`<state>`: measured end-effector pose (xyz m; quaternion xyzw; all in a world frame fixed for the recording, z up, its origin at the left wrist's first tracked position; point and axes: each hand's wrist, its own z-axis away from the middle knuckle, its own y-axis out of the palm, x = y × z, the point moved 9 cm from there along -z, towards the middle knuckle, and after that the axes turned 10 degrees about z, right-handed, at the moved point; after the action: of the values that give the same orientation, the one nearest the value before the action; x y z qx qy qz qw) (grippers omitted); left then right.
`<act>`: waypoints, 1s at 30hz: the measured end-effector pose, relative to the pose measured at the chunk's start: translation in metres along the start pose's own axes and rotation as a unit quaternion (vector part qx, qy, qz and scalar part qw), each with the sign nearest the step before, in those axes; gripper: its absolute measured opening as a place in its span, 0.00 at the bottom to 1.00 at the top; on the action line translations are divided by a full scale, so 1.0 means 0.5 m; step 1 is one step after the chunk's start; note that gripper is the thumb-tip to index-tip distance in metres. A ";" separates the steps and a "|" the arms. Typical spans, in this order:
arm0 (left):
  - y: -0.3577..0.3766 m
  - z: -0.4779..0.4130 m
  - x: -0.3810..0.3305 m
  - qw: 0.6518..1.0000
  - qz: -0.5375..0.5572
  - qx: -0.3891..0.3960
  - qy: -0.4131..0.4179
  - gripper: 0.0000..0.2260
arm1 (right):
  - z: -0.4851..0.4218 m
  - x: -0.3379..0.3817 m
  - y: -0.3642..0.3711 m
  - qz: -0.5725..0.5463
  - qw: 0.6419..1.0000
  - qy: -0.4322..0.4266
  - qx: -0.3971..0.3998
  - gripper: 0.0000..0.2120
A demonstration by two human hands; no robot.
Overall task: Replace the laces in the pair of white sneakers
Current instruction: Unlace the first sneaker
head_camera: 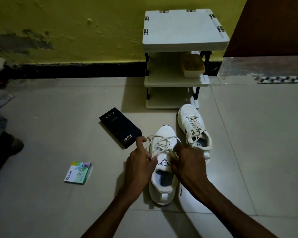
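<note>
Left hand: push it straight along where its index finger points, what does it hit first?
Probably the near corner of the black Vivo box: the left hand points that way, fingertip just short of it. Height is unclear from one view, so it might pass over.

Pale tiled floor. Centre near: white sneaker, toe pointing far. Second sneaker just beside it, far right. Black box left of the pair. Green-white packet near left. White shelf rack far, at the wall.
</note>
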<state>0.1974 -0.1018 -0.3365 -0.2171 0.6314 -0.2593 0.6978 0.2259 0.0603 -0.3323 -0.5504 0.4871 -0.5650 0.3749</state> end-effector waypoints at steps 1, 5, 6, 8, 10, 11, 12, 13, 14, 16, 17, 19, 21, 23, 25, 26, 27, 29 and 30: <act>-0.001 0.002 -0.005 1.000 -0.007 -0.002 0.010 0.26 | -0.009 0.015 -0.010 0.049 0.999 -0.005 -0.008 0.08; 0.002 0.000 -0.011 1.000 -0.003 0.012 0.028 0.24 | -0.049 0.082 0.006 0.126 0.982 -0.135 0.044 0.07; 0.002 -0.001 -0.011 0.999 -0.003 0.017 0.030 0.23 | -0.053 0.094 0.008 0.151 0.974 -0.163 0.049 0.08; 0.003 -0.005 -0.009 0.999 -0.010 0.021 0.031 0.23 | -0.062 0.104 0.019 0.201 0.959 -0.192 0.061 0.12; 0.005 -0.010 -0.006 0.999 -0.022 0.025 0.029 0.24 | -0.062 0.123 0.030 0.229 0.944 -0.223 0.084 0.15; 0.005 -0.011 -0.007 0.999 -0.027 0.026 0.034 0.23 | -0.058 0.131 0.034 0.248 0.934 -0.234 0.102 0.14; 0.006 -0.011 -0.007 0.998 -0.034 0.027 0.040 0.23 | -0.063 0.129 0.032 0.262 0.932 -0.228 0.103 0.13; 0.005 -0.010 -0.008 0.998 -0.040 0.029 0.048 0.22 | -0.076 0.115 0.022 0.259 0.942 -0.195 0.086 0.12; 0.005 -0.010 -0.008 0.997 -0.047 0.033 0.054 0.22 | -0.095 0.088 0.001 0.236 0.961 -0.139 0.048 0.12; 0.003 -0.012 -0.005 0.996 -0.050 0.038 0.056 0.21 | -0.118 0.014 -0.046 0.170 0.985 0.006 0.013 0.09; 0.002 -0.013 -0.004 0.997 -0.044 0.038 0.053 0.21 | -0.120 -0.015 -0.052 0.145 0.987 0.069 0.024 0.10; 0.008 -0.015 -0.007 0.997 -0.038 0.042 0.054 0.22 | -0.102 -0.037 -0.038 0.163 0.981 0.102 0.018 0.11; 0.015 -0.015 -0.014 0.996 -0.048 0.042 0.060 0.22 | -0.082 -0.004 -0.025 0.173 0.984 0.049 0.006 0.13; 0.018 -0.016 -0.014 0.996 -0.050 0.042 0.060 0.23 | -0.077 0.029 -0.018 0.142 0.989 -0.030 0.006 0.16; 0.018 -0.018 -0.011 0.997 -0.043 0.043 0.056 0.22 | -0.081 0.060 -0.005 0.146 0.982 -0.117 0.035 0.13; 0.018 -0.020 -0.011 0.997 -0.038 0.045 0.054 0.22 | -0.082 0.075 0.002 0.167 0.972 -0.157 0.049 0.10; 0.018 -0.020 -0.012 0.997 -0.034 0.048 0.053 0.22 | -0.079 0.091 0.006 0.185 0.964 -0.183 0.058 0.08; 0.020 -0.021 -0.015 0.997 -0.032 0.056 0.047 0.23 | -0.075 0.100 0.024 0.220 0.954 -0.184 0.093 0.09; 0.021 -0.021 -0.017 0.997 -0.034 0.060 0.047 0.24 | -0.077 0.101 0.026 0.223 0.954 -0.183 0.084 0.12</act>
<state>0.1873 -0.0878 -0.3377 -0.1835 0.6390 -0.3300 0.6701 0.1805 0.0140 -0.3287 -0.4881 0.4711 -0.3955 0.6192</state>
